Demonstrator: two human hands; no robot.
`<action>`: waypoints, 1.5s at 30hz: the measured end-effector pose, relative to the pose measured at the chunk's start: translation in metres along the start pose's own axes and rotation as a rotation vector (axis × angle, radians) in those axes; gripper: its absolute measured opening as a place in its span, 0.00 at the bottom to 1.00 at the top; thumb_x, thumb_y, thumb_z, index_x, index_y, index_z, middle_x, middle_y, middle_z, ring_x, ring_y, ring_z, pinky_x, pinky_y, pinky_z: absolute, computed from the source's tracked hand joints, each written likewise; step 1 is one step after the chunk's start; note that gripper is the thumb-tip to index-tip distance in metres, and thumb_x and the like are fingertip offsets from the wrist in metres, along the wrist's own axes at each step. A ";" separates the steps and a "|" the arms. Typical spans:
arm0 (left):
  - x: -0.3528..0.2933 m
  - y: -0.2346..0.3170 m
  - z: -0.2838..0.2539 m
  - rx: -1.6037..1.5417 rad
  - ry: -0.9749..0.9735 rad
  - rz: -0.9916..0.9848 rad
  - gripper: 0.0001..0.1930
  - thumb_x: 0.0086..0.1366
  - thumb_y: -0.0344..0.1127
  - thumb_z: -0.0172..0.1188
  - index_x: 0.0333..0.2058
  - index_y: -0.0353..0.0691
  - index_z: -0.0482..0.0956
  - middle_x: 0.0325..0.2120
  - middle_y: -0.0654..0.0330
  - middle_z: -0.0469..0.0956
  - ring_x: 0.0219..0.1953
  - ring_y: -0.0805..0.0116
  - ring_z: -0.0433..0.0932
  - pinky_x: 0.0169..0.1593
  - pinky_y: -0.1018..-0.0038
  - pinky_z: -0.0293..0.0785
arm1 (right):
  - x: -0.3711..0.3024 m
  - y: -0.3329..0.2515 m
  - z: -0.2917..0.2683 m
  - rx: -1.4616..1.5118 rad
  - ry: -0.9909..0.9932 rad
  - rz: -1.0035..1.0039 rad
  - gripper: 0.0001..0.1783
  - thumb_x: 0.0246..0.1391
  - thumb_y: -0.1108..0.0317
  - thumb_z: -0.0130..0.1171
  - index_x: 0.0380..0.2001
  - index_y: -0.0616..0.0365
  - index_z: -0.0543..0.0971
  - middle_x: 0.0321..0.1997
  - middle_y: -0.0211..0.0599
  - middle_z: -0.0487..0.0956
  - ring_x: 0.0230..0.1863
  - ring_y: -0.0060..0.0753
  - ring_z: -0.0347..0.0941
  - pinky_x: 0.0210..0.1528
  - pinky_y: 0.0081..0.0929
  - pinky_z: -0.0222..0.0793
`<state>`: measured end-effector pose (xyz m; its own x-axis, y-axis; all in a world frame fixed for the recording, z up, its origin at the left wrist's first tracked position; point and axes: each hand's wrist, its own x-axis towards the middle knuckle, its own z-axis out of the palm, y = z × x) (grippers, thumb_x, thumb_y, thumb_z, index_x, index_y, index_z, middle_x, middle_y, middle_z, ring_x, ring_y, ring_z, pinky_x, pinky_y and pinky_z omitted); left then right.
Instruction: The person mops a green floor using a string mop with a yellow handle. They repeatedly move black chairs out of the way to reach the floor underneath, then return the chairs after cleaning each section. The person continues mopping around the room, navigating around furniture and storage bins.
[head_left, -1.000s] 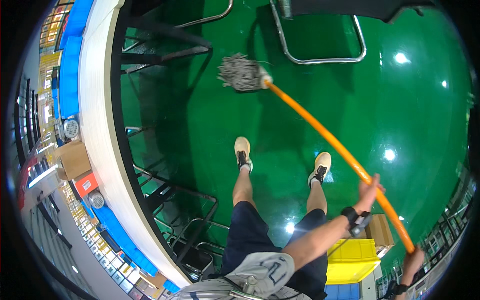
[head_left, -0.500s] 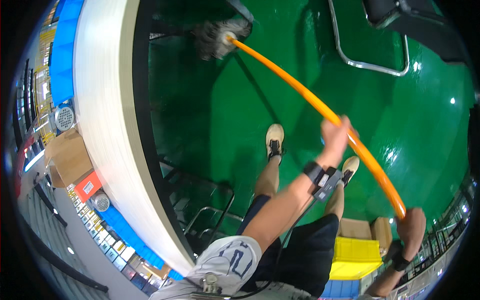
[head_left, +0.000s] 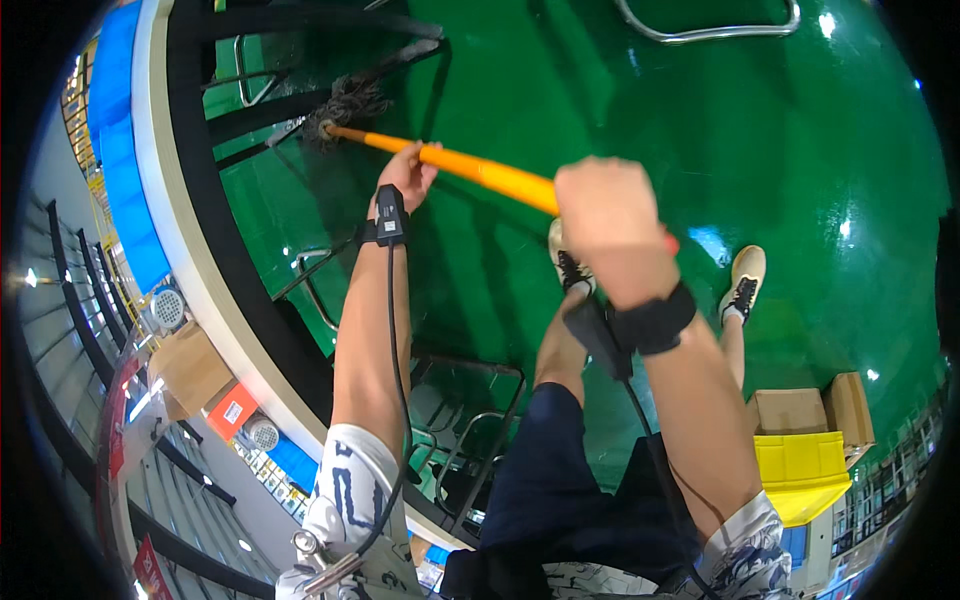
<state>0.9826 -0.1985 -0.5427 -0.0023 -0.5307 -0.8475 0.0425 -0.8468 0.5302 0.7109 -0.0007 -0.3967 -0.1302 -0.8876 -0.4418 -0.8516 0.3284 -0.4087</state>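
Observation:
A mop with an orange handle (head_left: 490, 174) slants across the upper middle of the view. Its dark grey stringy head (head_left: 352, 102) lies on the green floor beside the black table legs at upper left. My left hand (head_left: 408, 175) is closed round the lower part of the handle, not far from the head. Nearer to me, my right hand (head_left: 612, 205) wraps the handle toward its upper end, and a bit of red shows just beyond this fist. Both wrists wear black straps with small boxes and cables.
A long white-edged table (head_left: 215, 300) runs down the left side, carrying blue bins (head_left: 133, 200) and an open cardboard box (head_left: 190, 372). Metal chair frames (head_left: 470, 420) stand under it. A yellow crate (head_left: 800, 470) and cardboard boxes (head_left: 790, 411) sit at lower right. A chromed chair leg (head_left: 710, 33) is at the top.
My left hand has moved left and now holds the handle close to the mop head. The right hand has come up and inward. The mop head has shifted left toward the table legs.

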 end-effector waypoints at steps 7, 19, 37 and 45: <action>-0.094 -0.246 0.092 -0.074 0.299 0.141 0.15 0.66 0.45 0.57 0.24 0.45 0.70 0.14 0.63 0.68 0.19 0.71 0.71 0.22 0.73 0.69 | -0.234 0.147 0.036 0.325 -0.123 0.051 0.09 0.43 0.68 0.58 0.31 0.56 0.75 0.24 0.46 0.77 0.28 0.50 0.76 0.33 0.45 0.71; -0.351 -0.406 0.402 -0.371 0.275 -0.632 0.17 0.66 0.44 0.57 0.24 0.42 0.64 0.10 0.63 0.63 0.10 0.70 0.65 0.17 0.72 0.66 | -0.527 0.402 -0.123 -0.071 -0.171 0.737 0.19 0.34 0.71 0.71 0.23 0.65 0.69 0.25 0.52 0.70 0.30 0.60 0.65 0.33 0.43 0.61; 0.044 0.053 -0.146 0.113 0.341 0.071 0.13 0.66 0.40 0.54 0.34 0.32 0.72 0.27 0.57 0.76 0.29 0.65 0.74 0.40 0.68 0.73 | 0.042 -0.155 0.085 0.609 -0.245 0.065 0.16 0.47 0.57 0.64 0.24 0.61 0.77 0.26 0.48 0.79 0.32 0.50 0.78 0.34 0.41 0.75; -0.065 -0.126 -0.012 -0.103 0.135 -0.097 0.10 0.67 0.35 0.54 0.37 0.33 0.70 0.38 0.48 0.75 0.36 0.56 0.77 0.45 0.60 0.77 | -0.133 0.041 0.037 0.507 -0.214 0.025 0.16 0.50 0.55 0.62 0.33 0.55 0.75 0.22 0.45 0.76 0.25 0.54 0.74 0.27 0.45 0.70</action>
<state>0.9899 -0.0567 -0.5544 0.1224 -0.4318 -0.8936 0.1509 -0.8818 0.4468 0.7119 0.1430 -0.3838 0.0038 -0.8095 -0.5871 -0.4916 0.5098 -0.7060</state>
